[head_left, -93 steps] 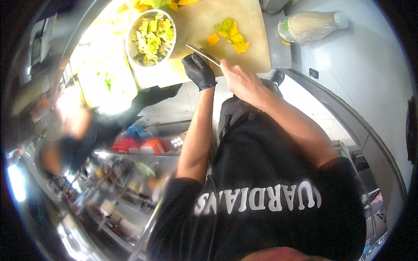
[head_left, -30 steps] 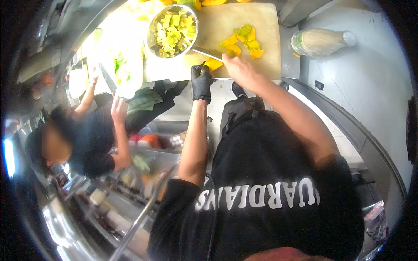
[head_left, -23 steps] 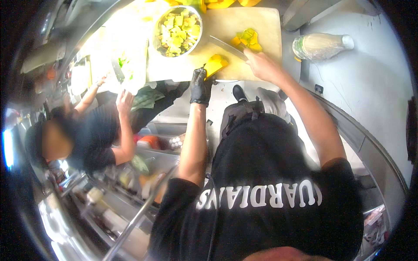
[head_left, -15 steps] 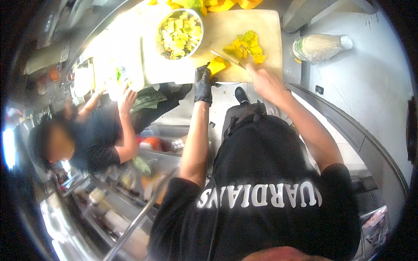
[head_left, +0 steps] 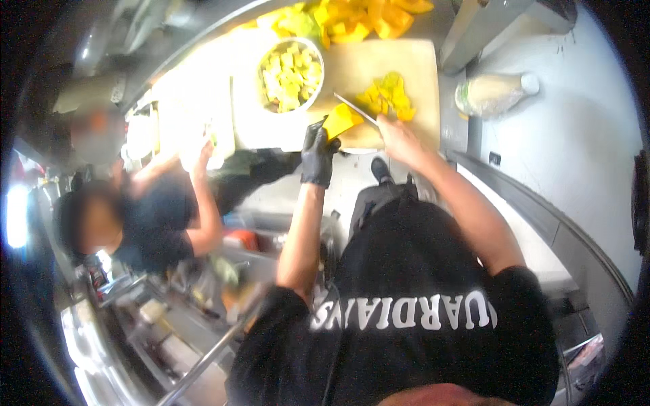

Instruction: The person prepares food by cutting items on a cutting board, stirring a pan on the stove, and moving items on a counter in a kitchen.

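Observation:
My left hand (head_left: pixel 318 154), in a black glove, grips an orange piece of pumpkin (head_left: pixel 344 120) at the near edge of the pale cutting board (head_left: pixel 423 64). My bare right hand (head_left: pixel 401 140) is closed around the handle of a knife (head_left: pixel 353 108). Its blade points left and lies along the far side of the pumpkin piece; whether it touches is hard to tell. Beyond the blade lies a pile of yellow-green peelings (head_left: pixel 389 95). A round metal bowl (head_left: pixel 322 73) filled with cut yellow-green pieces stands to the left on the board.
Large pumpkin wedges (head_left: pixel 386 19) lie behind the board. At the right is a plastic-wrapped pale bundle (head_left: pixel 497 93). A co-worker (head_left: pixel 152 220) works at the counter on my left. Below that counter stand metal trays and a rail (head_left: pixel 210 357).
The view has tilted, so the board, bowl and both hands sit lower in the picture, and more pumpkin wedges show behind. Both grips stay the same.

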Demonstrator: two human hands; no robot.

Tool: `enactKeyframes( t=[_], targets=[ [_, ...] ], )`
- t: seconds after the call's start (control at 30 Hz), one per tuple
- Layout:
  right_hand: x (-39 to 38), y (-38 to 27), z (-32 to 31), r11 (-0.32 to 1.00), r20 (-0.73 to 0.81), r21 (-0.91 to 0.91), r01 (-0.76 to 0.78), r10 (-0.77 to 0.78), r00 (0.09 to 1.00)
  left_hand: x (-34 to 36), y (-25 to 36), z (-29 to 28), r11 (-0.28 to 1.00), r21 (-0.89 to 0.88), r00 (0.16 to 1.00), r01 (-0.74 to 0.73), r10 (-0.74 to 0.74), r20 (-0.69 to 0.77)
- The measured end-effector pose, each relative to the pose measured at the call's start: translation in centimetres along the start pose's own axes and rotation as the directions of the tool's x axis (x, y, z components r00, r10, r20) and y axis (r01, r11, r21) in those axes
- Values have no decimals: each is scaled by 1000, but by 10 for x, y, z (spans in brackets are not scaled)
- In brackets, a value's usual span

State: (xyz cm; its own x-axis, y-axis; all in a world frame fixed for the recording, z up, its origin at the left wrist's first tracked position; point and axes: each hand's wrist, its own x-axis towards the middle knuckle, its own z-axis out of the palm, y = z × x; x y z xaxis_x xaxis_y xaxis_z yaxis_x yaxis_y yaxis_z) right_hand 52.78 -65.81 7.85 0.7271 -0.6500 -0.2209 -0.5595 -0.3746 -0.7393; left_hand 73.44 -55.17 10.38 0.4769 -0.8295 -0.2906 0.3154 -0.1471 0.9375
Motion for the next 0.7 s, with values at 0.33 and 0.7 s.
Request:
enactKeyframes(
  t=[0.33, 0.7],
  targets=[
    [7, -29, -1, 993, 45, -43, -107, 109, 993, 267, 122, 35, 819, 455, 923, -350, 384, 19],
    [9, -13, -43, 975, 66, -38, -217, 219, 973, 241, 31, -230, 961, 245, 509, 130, 147, -848]
  ],
)
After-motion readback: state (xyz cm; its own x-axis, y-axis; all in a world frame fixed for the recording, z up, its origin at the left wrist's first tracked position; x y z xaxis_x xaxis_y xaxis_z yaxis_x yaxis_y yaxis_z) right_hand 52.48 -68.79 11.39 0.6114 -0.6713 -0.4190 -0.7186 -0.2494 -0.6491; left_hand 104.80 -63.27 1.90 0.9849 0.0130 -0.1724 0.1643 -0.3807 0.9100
